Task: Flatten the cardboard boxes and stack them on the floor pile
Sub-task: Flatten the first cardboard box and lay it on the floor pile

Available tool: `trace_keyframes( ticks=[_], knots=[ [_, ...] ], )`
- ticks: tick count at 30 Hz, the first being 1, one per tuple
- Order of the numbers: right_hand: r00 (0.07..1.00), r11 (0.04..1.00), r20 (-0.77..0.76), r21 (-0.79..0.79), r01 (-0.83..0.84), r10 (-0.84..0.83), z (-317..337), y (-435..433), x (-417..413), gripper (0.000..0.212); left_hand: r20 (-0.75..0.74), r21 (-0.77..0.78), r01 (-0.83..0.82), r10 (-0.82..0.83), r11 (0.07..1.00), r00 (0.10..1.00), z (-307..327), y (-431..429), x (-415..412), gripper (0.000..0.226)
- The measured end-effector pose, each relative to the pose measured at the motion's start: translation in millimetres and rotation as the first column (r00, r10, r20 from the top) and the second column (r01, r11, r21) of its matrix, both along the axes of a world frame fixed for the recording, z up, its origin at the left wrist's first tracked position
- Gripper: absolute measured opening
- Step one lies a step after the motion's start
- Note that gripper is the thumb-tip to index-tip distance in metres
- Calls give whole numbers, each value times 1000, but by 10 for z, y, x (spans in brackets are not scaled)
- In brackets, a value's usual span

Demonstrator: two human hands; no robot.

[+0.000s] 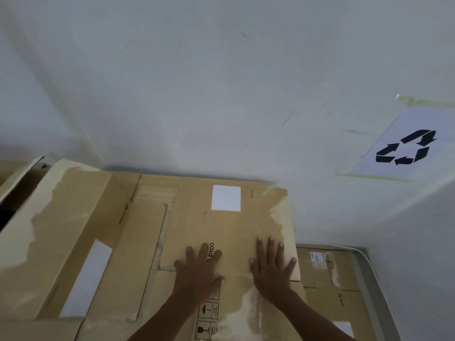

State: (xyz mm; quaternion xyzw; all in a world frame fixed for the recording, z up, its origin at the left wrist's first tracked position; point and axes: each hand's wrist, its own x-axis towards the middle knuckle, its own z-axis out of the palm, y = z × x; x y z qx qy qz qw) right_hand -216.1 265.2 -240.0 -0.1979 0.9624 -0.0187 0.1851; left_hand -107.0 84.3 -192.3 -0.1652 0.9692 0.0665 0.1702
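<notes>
We press both palms flat on the top flattened box (229, 230), left hand (199, 269) and right hand (272, 264) open with fingers spread, gripping nothing. We think this is to push the air out so the sheet lies level on the pile (147, 242) against the wall (221, 94). A recycling sign (403, 148) marks the place.

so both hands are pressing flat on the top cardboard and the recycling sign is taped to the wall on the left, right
Not quite. The head view shows the left hand and right hand flat on the top cardboard, but the recycling sign is taped to the wall on the right.
</notes>
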Motion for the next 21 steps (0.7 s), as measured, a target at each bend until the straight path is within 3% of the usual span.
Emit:
trace_keyframes(
  ticks=[3, 5, 8, 12, 17, 21],
  knots=[
    [1000, 1000, 16, -5, 14, -14, -80, -68, 18, 65, 69, 22, 47, -49, 999, 996, -1, -145, -255, 94],
    [999, 1000, -41, -23, -20, 19, -56, -152, -76, 63, 174, 117, -4, -16, 993, 985, -54, -188, -351, 111],
    [988, 989, -91, -60, -132, 127, -12, -391, -260, 67, 253, 142, -14, -23, 990, 967, -57, -217, -506, 120],
    [984, 987, -106, -58, -149, 143, -131, -491, -255, 66, 158, 8, 162, -161, 987, 974, 21, -401, -815, 112],
    [980, 977, -105, -110, -183, 172, -41, -734, -733, 45, 208, 180, 95, -132, 979, 969, -162, -567, -1132, 137],
    [994, 988, -71, -125, -94, 86, -56, -1157, -1240, 65, 228, 160, 52, -88, 986, 970, -191, -525, -1193, 148]
  ],
)
